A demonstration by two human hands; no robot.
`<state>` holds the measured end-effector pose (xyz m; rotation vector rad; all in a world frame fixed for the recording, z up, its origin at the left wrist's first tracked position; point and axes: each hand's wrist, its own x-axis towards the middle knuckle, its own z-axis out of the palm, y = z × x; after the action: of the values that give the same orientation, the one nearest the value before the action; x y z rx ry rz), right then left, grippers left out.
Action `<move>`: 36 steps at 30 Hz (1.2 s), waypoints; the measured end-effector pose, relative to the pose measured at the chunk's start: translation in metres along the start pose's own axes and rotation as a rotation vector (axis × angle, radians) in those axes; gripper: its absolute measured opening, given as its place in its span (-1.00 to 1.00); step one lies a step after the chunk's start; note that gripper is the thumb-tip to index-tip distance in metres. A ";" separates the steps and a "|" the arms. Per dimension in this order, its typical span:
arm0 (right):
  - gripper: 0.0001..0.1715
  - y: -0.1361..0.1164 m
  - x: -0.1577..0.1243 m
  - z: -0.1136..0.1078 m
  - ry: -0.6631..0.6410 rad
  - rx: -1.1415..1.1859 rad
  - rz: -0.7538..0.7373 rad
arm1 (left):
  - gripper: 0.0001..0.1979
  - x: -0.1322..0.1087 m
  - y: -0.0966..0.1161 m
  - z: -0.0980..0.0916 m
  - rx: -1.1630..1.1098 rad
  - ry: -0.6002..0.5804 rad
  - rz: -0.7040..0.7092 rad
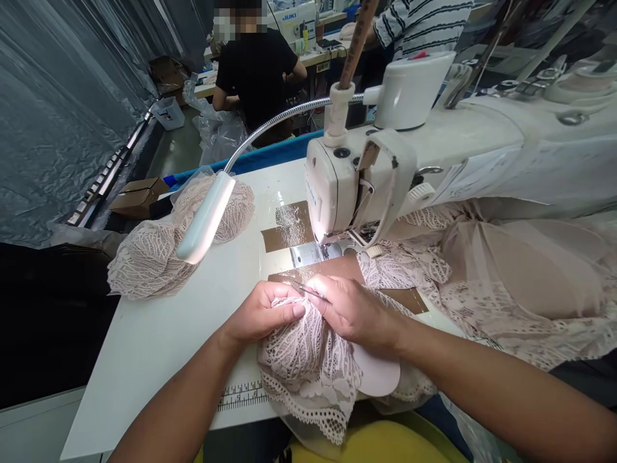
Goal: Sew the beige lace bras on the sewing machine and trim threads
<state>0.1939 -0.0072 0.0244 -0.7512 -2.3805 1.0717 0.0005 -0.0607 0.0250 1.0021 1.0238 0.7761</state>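
Pale pink lace fabric (294, 350), shaped like a bra cup, lies bunched at the front of the sewing table. My left hand (263, 312) pinches its upper edge between thumb and fingers. A slim, pointed metal tool (311, 291), snips or tweezers, is in the closed fingers of my right hand (349, 308). Its tip points left toward my left fingers, at the lace edge. A smooth pale pad (378, 372) shows beneath the lace, below my right hand. Just beyond both hands stands the sewing machine head (337, 186), its needle area lit.
Stacked lace pieces (149, 260) lie on the left of the white table (226, 308), under a gooseneck lamp (207, 215). More lace garment (525, 276) spreads to the right beneath the machine arm. A printed ruler (243, 395) marks the front edge. Two people sit or stand beyond.
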 end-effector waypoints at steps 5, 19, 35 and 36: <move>-0.71 -0.005 0.002 -0.010 -0.200 0.551 0.056 | -0.78 -0.002 0.004 0.001 -0.040 -0.053 0.005; -0.67 0.004 0.002 -0.007 -0.076 0.500 0.172 | -0.79 -0.001 0.003 0.000 0.072 0.079 0.034; -0.66 -0.002 -0.002 -0.006 0.000 0.155 0.050 | -0.76 0.001 0.003 0.004 0.151 0.082 0.047; -0.66 -0.001 -0.001 -0.007 -0.007 0.176 0.050 | -0.76 0.000 0.003 0.003 0.118 0.075 0.033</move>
<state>0.1982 -0.0051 0.0295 -0.7483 -2.2472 1.2868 0.0035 -0.0604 0.0284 1.1001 1.1309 0.7923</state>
